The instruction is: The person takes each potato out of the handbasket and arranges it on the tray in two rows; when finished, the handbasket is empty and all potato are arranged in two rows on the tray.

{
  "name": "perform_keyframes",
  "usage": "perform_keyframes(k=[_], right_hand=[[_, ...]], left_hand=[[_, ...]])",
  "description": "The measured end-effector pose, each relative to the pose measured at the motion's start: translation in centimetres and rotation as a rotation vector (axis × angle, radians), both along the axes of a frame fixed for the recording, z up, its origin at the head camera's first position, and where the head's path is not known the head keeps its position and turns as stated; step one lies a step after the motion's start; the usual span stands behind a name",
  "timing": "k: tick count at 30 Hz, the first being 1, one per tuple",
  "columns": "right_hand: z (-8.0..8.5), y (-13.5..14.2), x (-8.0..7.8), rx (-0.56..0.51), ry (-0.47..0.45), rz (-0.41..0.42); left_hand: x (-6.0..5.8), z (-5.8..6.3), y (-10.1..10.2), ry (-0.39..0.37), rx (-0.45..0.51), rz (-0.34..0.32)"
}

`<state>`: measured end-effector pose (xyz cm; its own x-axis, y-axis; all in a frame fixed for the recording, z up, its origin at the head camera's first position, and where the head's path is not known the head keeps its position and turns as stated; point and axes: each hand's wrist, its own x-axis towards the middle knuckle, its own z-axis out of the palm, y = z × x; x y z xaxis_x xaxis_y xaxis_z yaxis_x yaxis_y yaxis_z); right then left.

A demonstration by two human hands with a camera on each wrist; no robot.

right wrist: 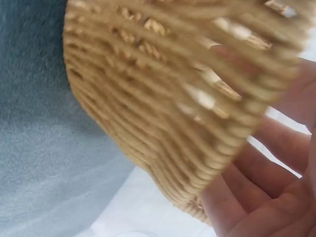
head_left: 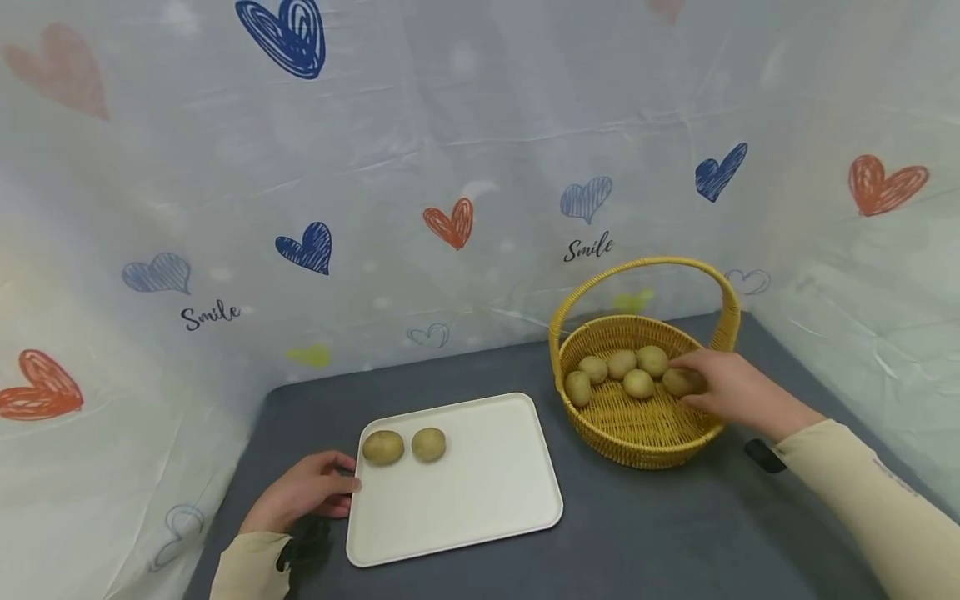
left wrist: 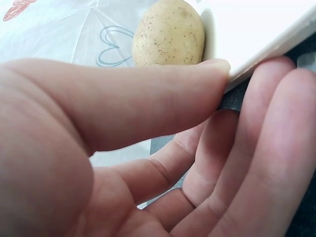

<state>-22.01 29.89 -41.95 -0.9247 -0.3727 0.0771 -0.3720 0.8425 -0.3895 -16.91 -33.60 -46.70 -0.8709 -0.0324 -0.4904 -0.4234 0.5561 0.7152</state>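
Observation:
My left hand (head_left: 307, 487) is at the left edge of a white tray (head_left: 480, 483); in the left wrist view its thumb lies on the tray's rim (left wrist: 266, 52) with the fingers at the outer side. Two potatoes sit on the tray, a larger potato (head_left: 383, 447) near that hand and a rounder potato (head_left: 429, 445) beside it. Reaching over the side of the wicker basket (head_left: 637, 454), my right hand (head_left: 723, 383) grips a potato (head_left: 681, 382). Several other potatoes (head_left: 621, 364) lie in the basket. In the right wrist view the basket wall (right wrist: 163, 98) hides the fingertips.
The basket's tall arched handle (head_left: 645, 263) rises above its opening. A dark grey table (head_left: 480, 575) carries tray and basket. Behind it and at both sides hangs a white curtain (head_left: 375, 167) printed with hearts.

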Motion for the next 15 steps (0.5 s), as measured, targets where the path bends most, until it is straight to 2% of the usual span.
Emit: perform_keyframes(k=[6, 15], right_hand=[[-0.5, -0.1, -1.5, 0.037, 0.007, 0.022], [-1.4, -0.3, -2.5, 0.082, 0.031, 0.03]], left_hand=[[0.4, 0.0, 0.1, -0.01, -0.004, 0.032], [0.2, 0.0, 0.1, -0.005, -0.02, 0.028]])
